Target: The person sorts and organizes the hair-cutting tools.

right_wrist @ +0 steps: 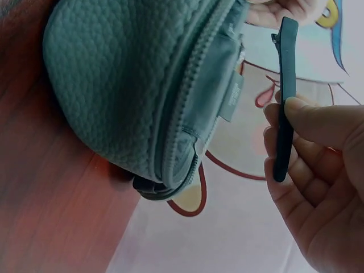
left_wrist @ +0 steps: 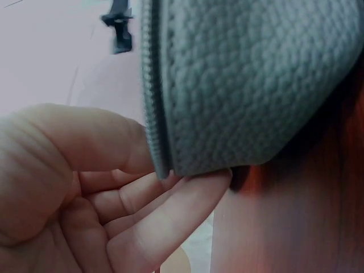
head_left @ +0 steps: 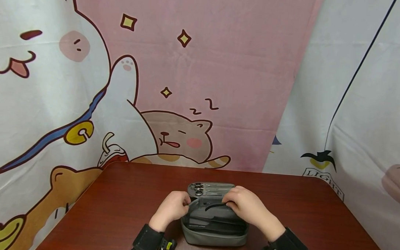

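Across the room's far side hangs a cloth [head_left: 238, 67], soft fabric with faint creases, printed in pink and white with rounded cartoon animals. Below it spreads the table [head_left: 124, 199], flat, red-brown and streaked like wood. On it, near its front edge, sits the bag [head_left: 214, 238] — grey-green, pebbled like leather, round-cornered and unzipped, its flap [head_left: 217, 190] folded back behind the mouth. Dark sleeves [head_left: 148, 239] reach in from either side. The right hand [head_left: 248, 205] pinches a strip between thumb and fingers; the left hand [head_left: 172, 208] grips the bag's rim at the left corner. Inside lies a long, dark item [head_left: 213, 225], smooth and straight-edged. The coarse-toothed zip [right_wrist: 187, 85] curves round the opening. The strip [right_wrist: 287, 85] is slim, flat and black — a small catch near one end — and hangs over the open bag. Smallest of all, a square-cut label [right_wrist: 232, 96] pokes out at the lining.
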`<state>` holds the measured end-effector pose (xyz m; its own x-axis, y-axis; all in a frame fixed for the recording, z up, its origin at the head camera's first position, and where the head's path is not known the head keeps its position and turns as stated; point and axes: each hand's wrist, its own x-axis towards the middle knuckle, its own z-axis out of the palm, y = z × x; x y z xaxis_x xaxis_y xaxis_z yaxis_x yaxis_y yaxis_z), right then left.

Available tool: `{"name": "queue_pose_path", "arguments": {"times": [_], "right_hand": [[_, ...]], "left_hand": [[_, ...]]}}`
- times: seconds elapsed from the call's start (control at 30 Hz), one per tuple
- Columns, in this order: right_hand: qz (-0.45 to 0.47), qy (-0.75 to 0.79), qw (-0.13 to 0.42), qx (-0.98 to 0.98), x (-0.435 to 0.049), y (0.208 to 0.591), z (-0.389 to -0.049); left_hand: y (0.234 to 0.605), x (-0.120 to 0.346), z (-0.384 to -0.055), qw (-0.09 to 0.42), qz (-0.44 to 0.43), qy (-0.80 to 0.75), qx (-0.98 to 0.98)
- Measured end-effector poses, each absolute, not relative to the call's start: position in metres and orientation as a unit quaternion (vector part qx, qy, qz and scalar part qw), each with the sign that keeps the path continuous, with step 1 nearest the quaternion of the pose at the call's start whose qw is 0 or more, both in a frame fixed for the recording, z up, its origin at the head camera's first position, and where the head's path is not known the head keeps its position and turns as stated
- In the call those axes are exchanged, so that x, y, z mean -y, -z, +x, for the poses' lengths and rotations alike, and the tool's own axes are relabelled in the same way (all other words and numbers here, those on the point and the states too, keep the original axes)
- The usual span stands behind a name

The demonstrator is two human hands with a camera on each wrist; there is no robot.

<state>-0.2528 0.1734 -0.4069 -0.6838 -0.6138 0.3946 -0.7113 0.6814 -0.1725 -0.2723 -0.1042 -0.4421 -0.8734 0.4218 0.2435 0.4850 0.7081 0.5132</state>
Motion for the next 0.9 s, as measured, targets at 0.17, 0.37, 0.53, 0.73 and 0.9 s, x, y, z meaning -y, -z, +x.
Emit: {"name": "queue_pose_path", "arguments": {"times": [0.17,0.37,0.53,0.73,0.9], "right_hand": [[0.369,-0.128,0.112,0.914,-0.168,0.407,-0.259],[0.376,-0.110,0.090,0.916,-0.165,0.410,-0.266],[0.381,-0.094,0.094,0.915,-0.162,0.413,-0.268],[0.385,-0.082,0.098,0.914,-0.154,0.411,-0.268],[0.383,-0.061,0.107,0.915,-0.145,0.411,-0.269]], "left_hand": [[0.443,0.104,-0.273,0.059,-0.250,0.294,0.921],[0.443,0.105,-0.273,0.055,-0.249,0.295,0.921],[0.442,0.104,-0.272,0.051,-0.250,0.299,0.920],[0.442,0.105,-0.272,0.051,-0.252,0.301,0.918],[0.443,0.106,-0.273,0.053,-0.250,0.296,0.920]]}}
